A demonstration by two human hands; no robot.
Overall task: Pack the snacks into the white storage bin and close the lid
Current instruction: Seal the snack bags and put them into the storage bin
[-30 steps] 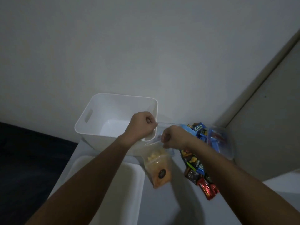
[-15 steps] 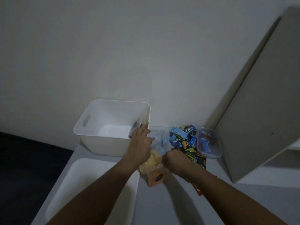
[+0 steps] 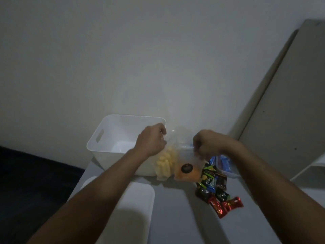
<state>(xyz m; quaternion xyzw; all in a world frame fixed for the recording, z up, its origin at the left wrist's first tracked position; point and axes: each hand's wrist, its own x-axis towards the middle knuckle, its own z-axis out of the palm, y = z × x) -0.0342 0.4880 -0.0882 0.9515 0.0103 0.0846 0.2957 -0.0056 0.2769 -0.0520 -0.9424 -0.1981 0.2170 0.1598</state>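
White lid [image 3: 130,205] at lower centre partly under our forearm, dim wrappers [image 3: 213,188] lower right hard to read, our left hand [image 3: 151,141] and right hand [image 3: 206,143] pinched a clear snack bag [image 3: 177,162] mid-frame, white bin [image 3: 105,136] behind.

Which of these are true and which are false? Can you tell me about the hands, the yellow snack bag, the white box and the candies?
1. Both hands hold the clear snack bag. True: the left hand and right hand pinch its top edge.
2. The white storage bin is full of snacks. False: no snacks show inside it.
3. The lid is on the bin. False: it lies on the table, nearer the person than the bin.
4. The wrapped candies lie on the table, right of the bag. True.
5. The bag holds blue sweets. False: it holds yellow pieces and something orange.
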